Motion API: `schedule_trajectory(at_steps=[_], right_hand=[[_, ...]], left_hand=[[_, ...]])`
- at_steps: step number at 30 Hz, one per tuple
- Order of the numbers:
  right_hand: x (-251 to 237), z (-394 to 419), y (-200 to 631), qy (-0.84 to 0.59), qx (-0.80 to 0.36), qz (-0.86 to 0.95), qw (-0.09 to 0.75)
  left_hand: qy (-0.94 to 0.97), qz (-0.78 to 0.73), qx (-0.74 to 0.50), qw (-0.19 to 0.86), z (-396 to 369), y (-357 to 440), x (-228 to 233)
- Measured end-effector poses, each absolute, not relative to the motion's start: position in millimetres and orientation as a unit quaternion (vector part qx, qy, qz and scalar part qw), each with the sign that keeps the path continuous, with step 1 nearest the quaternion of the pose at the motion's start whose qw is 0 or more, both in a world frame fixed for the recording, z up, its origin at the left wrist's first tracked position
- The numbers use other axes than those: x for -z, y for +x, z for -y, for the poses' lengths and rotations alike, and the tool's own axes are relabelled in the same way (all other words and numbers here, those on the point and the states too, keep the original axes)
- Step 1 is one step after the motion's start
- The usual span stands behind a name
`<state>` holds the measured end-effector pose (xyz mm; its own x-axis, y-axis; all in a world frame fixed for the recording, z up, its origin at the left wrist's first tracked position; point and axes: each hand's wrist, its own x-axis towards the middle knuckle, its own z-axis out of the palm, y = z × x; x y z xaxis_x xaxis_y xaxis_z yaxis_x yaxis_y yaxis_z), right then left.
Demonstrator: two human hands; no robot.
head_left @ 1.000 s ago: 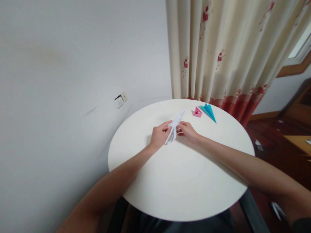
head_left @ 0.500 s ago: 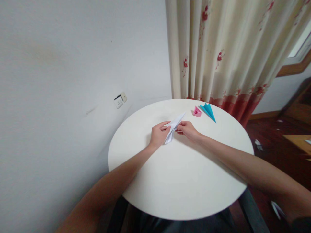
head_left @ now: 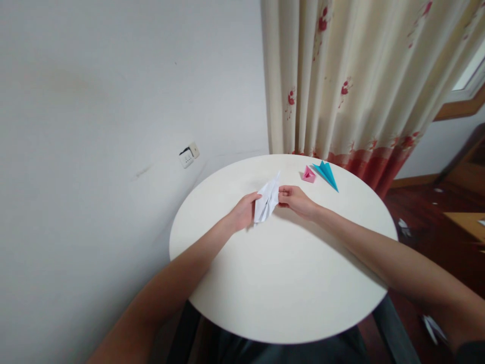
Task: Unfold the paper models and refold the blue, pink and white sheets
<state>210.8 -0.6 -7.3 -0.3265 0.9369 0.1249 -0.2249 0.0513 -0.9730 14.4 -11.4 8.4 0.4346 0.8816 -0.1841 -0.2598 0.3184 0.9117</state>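
Note:
A folded white paper (head_left: 267,198), pointed at its far end and creased down the middle, is held between my two hands above the round white table (head_left: 280,283). My left hand (head_left: 245,210) grips its left edge, thumb on top and the other fingers mostly hidden beneath. At the right edge, my right hand (head_left: 296,201) has its fingers closed on the paper, with the fingertips partly behind it. Beyond my right hand lie a small pink folded paper (head_left: 308,175) and a blue paper plane (head_left: 327,175).
A wall with a socket (head_left: 186,157) borders the table's left side. Behind the far edge hangs a cream and red curtain (head_left: 352,116). White scraps (head_left: 403,227) lie on the dark floor to the right, near a wooden piece of furniture (head_left: 466,225).
The white paper has turned so that its folded face spreads wider towards me and its tip points more straight away. My left hand has shifted slightly left, to the paper's edge.

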Motion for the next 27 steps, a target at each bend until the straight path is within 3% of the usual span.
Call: schedule_trajectory(at_steps=[6,18,23,27], right_hand=[[5,1,214,-0.315,-0.625,0.54,0.467],[1,21,193,-0.313,-0.648,0.549,0.425],[11,15,191,-0.344,-0.618,0.529,0.469],[14,11,191,-0.366,-0.576,0.535,0.498]], left_hand=[[0.477,-0.347,-0.445,0.674,9,12,-3],[0.595,-0.428,-0.62,0.279,8,20,-1],[0.585,-0.424,-0.638,0.267,9,22,-4],[0.587,-0.41,-0.616,0.329,10,24,-3]])
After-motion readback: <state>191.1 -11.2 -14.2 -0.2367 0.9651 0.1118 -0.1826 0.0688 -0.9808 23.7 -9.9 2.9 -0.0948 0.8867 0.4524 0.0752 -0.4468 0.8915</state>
